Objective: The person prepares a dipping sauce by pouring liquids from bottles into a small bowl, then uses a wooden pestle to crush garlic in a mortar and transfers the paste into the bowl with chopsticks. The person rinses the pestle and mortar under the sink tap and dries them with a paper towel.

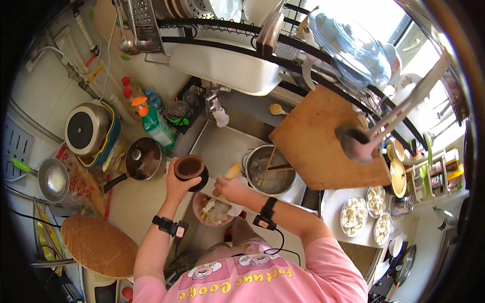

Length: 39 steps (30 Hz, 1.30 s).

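My left hand [177, 185] grips a dark brown ceramic mortar [189, 167] by its side, its mouth tilted up toward the camera. In my right hand [234, 188] is a pale wooden pestle [232, 171], its rounded end pointing up and away from me. The pestle is outside the mortar, a short way to its right. Both hands are over the near edge of a steel sink [216, 146]. Below them is a pink waste bin [198, 212] with scraps and a plastic bag in it. A steel pot [250, 172] sits in the sink with chopsticks [268, 165] in cloudy water.
A lidded pan [144, 159] and a green soap bottle [157, 130] stand left of the sink. A wooden cutting board [314, 140] leans at the right, with a hanging ladle [354, 146] before it. Plates of dumplings [353, 216] sit on the right counter. A dish rack [227, 24] runs overhead.
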Each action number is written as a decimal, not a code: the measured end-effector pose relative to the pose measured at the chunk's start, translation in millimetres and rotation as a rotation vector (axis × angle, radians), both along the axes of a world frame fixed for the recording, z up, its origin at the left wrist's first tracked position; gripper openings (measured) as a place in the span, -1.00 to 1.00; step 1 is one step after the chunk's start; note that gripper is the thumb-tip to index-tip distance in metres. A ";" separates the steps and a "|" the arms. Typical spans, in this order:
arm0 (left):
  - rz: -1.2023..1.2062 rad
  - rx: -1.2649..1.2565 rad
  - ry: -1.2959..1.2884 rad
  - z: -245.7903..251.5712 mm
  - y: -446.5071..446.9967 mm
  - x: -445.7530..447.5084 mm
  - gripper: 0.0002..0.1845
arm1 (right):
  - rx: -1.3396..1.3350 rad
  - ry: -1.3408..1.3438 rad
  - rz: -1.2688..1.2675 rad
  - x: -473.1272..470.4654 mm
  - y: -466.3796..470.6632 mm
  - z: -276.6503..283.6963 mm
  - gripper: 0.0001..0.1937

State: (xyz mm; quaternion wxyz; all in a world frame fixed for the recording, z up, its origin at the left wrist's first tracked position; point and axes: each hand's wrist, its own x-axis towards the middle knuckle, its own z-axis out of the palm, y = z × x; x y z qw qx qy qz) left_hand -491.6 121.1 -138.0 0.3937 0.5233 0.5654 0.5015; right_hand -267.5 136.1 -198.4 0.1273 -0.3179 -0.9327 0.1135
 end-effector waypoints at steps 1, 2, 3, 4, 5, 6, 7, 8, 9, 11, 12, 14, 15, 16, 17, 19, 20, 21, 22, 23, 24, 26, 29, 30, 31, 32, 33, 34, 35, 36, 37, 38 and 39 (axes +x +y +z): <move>0.002 -0.018 0.042 -3.9 13.1 4.4 -0.10 | -0.034 0.092 -0.080 13.0 9.1 12.2 -0.86; 0.007 -0.045 -0.008 -8.9 30.5 11.4 -0.15 | -0.067 0.228 -0.168 26.0 19.0 23.9 -0.85; -0.004 -0.029 0.048 -13.7 44.5 17.2 -0.17 | -0.099 0.365 -0.255 39.0 29.7 34.2 -0.85; -0.007 -0.044 0.104 -19.5 58.6 25.0 -0.19 | -0.134 0.500 -0.344 51.1 40.3 42.4 -0.85; -0.012 -0.041 0.143 -25.2 69.5 30.2 -0.22 | -0.155 0.529 -0.412 62.8 49.0 47.8 -0.85; 0.007 -0.117 0.199 -31.2 84.2 37.9 -0.23 | -0.178 0.557 -0.482 73.2 57.0 51.0 -0.84; 0.020 -0.121 0.242 -36.9 90.7 41.2 -0.22 | -0.167 0.608 -0.523 82.0 64.8 51.8 -0.84; 0.037 -0.183 0.281 -43.8 98.0 48.9 -0.20 | -0.260 0.596 -0.627 87.6 71.3 50.0 -0.85; 0.054 -0.205 0.321 -50.4 107.2 55.7 -0.18 | -0.314 0.612 -0.703 91.5 76.9 46.7 -0.86; 0.008 -0.314 0.485 -64.5 126.4 62.4 -0.07 | -0.376 0.663 -0.808 97.4 84.9 37.2 -0.88; -0.014 -0.337 0.530 -73.3 136.9 68.2 -0.04 | -0.387 0.697 -0.838 99.9 87.1 32.2 -0.88; -0.035 -0.439 0.712 -92.7 154.0 79.1 0.04 | -0.531 0.707 -0.980 104.8 89.4 23.5 -0.89; -0.058 -0.457 0.733 -103.1 161.6 83.3 0.01 | -0.593 0.781 -1.004 107.5 89.6 19.8 -0.88; -0.073 -0.473 0.744 -113.9 168.1 87.9 0.00 | -0.683 0.830 -1.045 110.4 90.2 17.1 -0.87; -0.087 -0.493 0.768 -124.9 174.1 92.1 0.00 | -0.792 0.887 -1.095 113.1 90.6 14.9 -0.86; -0.077 -0.545 0.724 -147.0 185.3 100.8 -0.01 | -0.860 0.964 -1.108 116.9 91.7 11.9 -0.82; -0.073 -0.580 0.716 -157.7 188.9 104.6 -0.01 | -0.927 1.021 -1.108 118.0 92.5 10.8 -0.79; -0.060 -0.556 0.715 -167.7 193.0 108.7 -0.02 | -0.907 1.015 -1.141 118.3 94.1 9.9 -0.78; -0.045 -0.540 0.722 -177.2 195.1 112.1 -0.03 | -0.912 1.023 -1.160 118.0 95.2 9.0 -0.76; -0.034 -0.543 0.735 -185.5 196.4 114.7 -0.03 | -0.917 1.034 -1.179 116.6 96.9 8.1 -0.75; -0.004 -0.561 0.709 -192.4 198.0 118.7 -0.06 | -0.954 1.056 -1.212 114.9 99.1 7.5 -0.77; 0.023 -0.609 0.671 -202.8 201.0 124.9 -0.03 | -1.045 1.151 -1.196 109.3 103.6 6.1 -0.75; 0.038 -0.693 0.601 -213.5 199.7 134.0 0.07 | -1.164 1.234 -1.173 98.3 110.1 5.0 -0.70; 0.044 -0.706 0.553 -216.6 199.2 136.4 0.09 | -1.207 1.255 -1.158 94.1 112.8 5.0 -0.69; 0.060 -0.733 0.522 -219.7 197.3 137.6 0.11 | -1.221 1.241 -1.137 89.3 114.5 5.1 -0.67; 0.035 -0.803 0.515 -222.6 197.5 139.1 0.13 | -1.241 1.231 -1.106 84.8 117.3 5.4 -0.66; 0.017 -0.887 0.523 -225.0 197.2 140.1 0.15 | -1.255 1.231 -1.067 79.9 119.2 5.6 -0.64; 0.006 -0.954 0.505 -226.7 196.6 140.1 0.17 | -1.256 1.184 -1.058 74.6 120.5 5.5 -0.63; -0.019 -0.990 0.494 -227.0 196.8 139.7 0.17 | -1.250 1.146 -1.039 69.2 122.2 5.0 -0.63; -0.036 -1.009 0.457 -225.6 196.6 137.6 0.18 | -1.245 1.109 -1.018 63.3 123.7 3.9 -0.62; -0.068 -1.062 0.421 -222.4 197.2 134.9 0.19 | -1.215 1.050 -0.990 57.7 125.6 2.4 -0.61; -0.087 -1.099 0.435 -217.2 199.5 134.0 0.13 | -1.183 0.992 -0.961 51.8 127.4 0.1 -0.61; -0.009 -1.072 0.395 -210.2 202.8 132.2 0.11 | -1.176 0.934 -0.946 46.5 129.1 -2.5 -0.60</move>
